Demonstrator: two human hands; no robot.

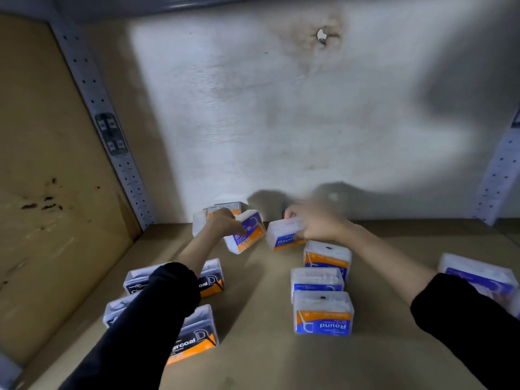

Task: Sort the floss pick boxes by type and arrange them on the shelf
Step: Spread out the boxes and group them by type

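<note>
**Both hands on boxes at the back of the shelf**

Head view, the only one.

Left hand (225,224), centre of frame: fingers curled down over the top of a blue-and-orange Smooth box (249,232) and gripping it. The box is tilted, one corner low toward the shelf board (253,319). Whether it touches the board cannot be told.

Right hand (318,225), just right of centre, heavily blurred: fingers look wrapped round the far end of a clear-topped Round box (282,235), holding it with the label toward the camera. The two held boxes are just beside each other with a narrow gap between.

Behind the left hand, against the white back wall (281,108), is a small cluster of back boxes (225,206). Their labels are too blurred to read.

Lower left: four black-and-orange Charcoal boxes (211,277) stand on the board, two further back and two nearer the camera. They are partly hidden by the black left sleeve (157,319).

Lower centre-right: a column of three boxes (323,313) runs from the camera toward the back, close together. The nearest label reads "Round", upside down.

Right edge: one blue-labelled box (478,274) lies apart from the column, partly behind the right sleeve (464,319).

Left side of frame: a grey perforated upright (95,102), and beyond it a brown side panel (36,136) with dark stains.
</note>
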